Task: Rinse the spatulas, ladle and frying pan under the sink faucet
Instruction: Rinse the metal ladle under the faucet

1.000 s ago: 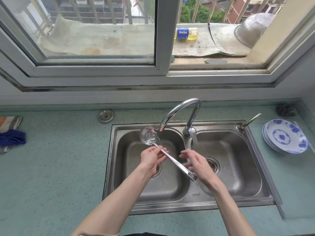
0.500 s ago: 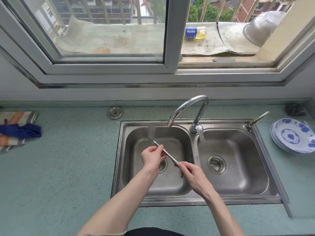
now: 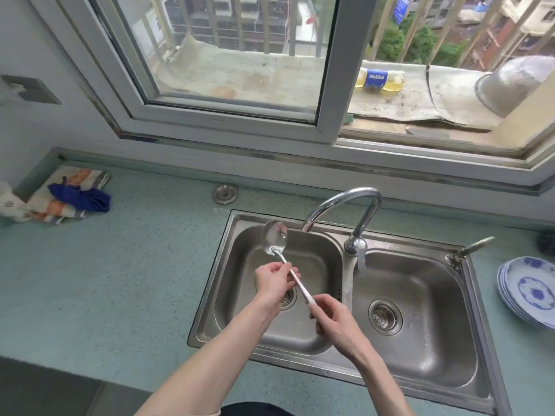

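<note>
bright daylight via window (image 3: 228,55) | soft shadows | edges bowed | slight blur

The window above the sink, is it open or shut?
Open on the right side: the window's sliding pane is pushed left, so the Pepsi bottle and metal bowl on the ledge outside show with no glass before them.

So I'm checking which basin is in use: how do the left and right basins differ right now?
The left basin has the ladle held over it by the left hand and right hand; nothing is held over the right basin. The faucet spout points over the left basin, not the right. The left basin's drain is partly hidden by the left hand; the right's strainer shows fully. Both are steel and hold no dishes.
</note>
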Available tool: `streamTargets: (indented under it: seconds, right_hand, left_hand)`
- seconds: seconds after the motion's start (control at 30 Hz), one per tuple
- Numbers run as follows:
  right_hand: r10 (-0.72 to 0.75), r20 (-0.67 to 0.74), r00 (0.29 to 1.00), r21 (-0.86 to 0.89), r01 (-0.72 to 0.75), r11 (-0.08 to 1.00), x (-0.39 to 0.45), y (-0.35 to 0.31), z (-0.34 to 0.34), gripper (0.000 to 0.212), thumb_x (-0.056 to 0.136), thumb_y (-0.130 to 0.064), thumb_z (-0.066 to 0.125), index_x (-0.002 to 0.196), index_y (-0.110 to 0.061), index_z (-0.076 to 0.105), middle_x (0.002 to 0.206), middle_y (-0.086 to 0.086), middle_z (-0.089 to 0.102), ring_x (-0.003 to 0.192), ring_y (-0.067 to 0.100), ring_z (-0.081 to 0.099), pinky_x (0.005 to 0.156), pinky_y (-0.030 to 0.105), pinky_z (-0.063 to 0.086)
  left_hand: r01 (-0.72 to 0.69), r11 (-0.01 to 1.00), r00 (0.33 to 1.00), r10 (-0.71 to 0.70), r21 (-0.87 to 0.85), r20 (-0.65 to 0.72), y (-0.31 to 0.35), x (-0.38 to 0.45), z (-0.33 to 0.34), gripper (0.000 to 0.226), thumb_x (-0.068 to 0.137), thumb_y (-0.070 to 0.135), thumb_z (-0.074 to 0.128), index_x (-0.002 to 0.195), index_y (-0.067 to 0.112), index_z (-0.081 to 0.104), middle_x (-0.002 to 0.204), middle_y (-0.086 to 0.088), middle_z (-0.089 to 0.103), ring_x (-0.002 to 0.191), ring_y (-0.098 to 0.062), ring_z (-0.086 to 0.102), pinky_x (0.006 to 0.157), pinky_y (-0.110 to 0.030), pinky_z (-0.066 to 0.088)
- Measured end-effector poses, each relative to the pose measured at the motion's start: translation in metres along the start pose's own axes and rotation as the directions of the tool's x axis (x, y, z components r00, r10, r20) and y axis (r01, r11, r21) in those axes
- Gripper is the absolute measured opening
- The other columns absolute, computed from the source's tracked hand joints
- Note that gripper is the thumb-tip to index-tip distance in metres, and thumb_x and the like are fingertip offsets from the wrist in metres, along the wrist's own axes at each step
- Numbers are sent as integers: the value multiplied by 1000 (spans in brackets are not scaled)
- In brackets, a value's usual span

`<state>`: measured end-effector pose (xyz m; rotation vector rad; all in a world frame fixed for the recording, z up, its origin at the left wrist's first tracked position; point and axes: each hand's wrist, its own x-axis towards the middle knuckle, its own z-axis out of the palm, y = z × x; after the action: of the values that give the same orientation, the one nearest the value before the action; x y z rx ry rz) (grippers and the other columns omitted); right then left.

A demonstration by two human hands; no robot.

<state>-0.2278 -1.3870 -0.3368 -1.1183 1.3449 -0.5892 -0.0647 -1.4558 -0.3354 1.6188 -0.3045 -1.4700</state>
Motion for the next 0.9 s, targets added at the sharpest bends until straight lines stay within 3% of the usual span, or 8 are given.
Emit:
streamTargets:
  seconds: [0.1,0.23,0.33,0.47,0.57,0.67,0.8,0.9]
  right_hand:
    - [-37,26,999,-101,40,994,-1,-13,-1,13,101,-32,65,98,-20,70,78,6,68,61,14,63,61,29,52]
    - [-46,92,995,-204,64,977,-1,-30,2,15,98,-33,67,94,-19,71,81,4,75,67,13,70,68,30,57]
    - [-58,177,982,-263,104,959,1,-42,12,14,96,-31,68,90,-19,72,81,-3,77,71,11,72,74,29,59]
    - [-64,330,942,-205,138,969,-2,-58,35,15,95,-27,70,88,-15,74,80,1,78,73,15,74,74,33,61]
    - [-73,419,905,-168,156,973,-8,-70,58,17,96,-25,71,89,-11,75,81,3,79,73,16,73,72,32,58]
    - [-98,504,858,-158,203,966,-18,-84,88,20,96,-25,71,84,-10,76,80,7,78,70,17,70,72,38,56]
    - [-114,576,809,-109,214,971,-38,-104,141,22,100,-30,67,92,-12,77,84,11,77,75,24,76,75,40,61]
    - [-146,637,757,-115,280,953,-58,-114,185,24,102,-26,65,91,-7,76,81,11,77,75,26,76,71,35,61]
  left_hand:
    - [-7,999,1000,7,-52,-6,2,-9,-4,18,97,6,66,108,-9,67,96,-24,76,82,-28,77,76,-37,64]
    - [37,969,999,-31,-246,25,9,-27,-18,22,97,7,66,115,-5,67,110,-24,74,84,-26,75,68,-29,62]
    - [-3,952,1000,2,-305,-2,12,-40,-37,22,98,9,66,116,-3,68,109,-20,76,85,-22,75,72,-29,62]
    - [-78,936,995,52,-343,-86,14,-59,-73,21,96,12,69,113,-1,71,106,-17,77,90,-24,75,74,-30,60]
    - [-132,909,985,76,-396,-153,21,-74,-103,16,94,10,70,107,0,72,102,-18,77,83,-23,74,70,-30,60]
    - [-204,887,970,126,-413,-209,26,-94,-138,22,94,10,71,110,-4,71,103,-20,76,84,-24,73,75,-32,61]
    - [-288,866,939,172,-408,-297,26,-124,-190,21,95,11,70,110,-4,71,100,-20,77,85,-25,74,77,-34,61]
    - [-349,853,904,196,-387,-381,19,-148,-231,21,95,13,71,110,-1,72,98,-17,78,87,-25,75,77,-36,61]
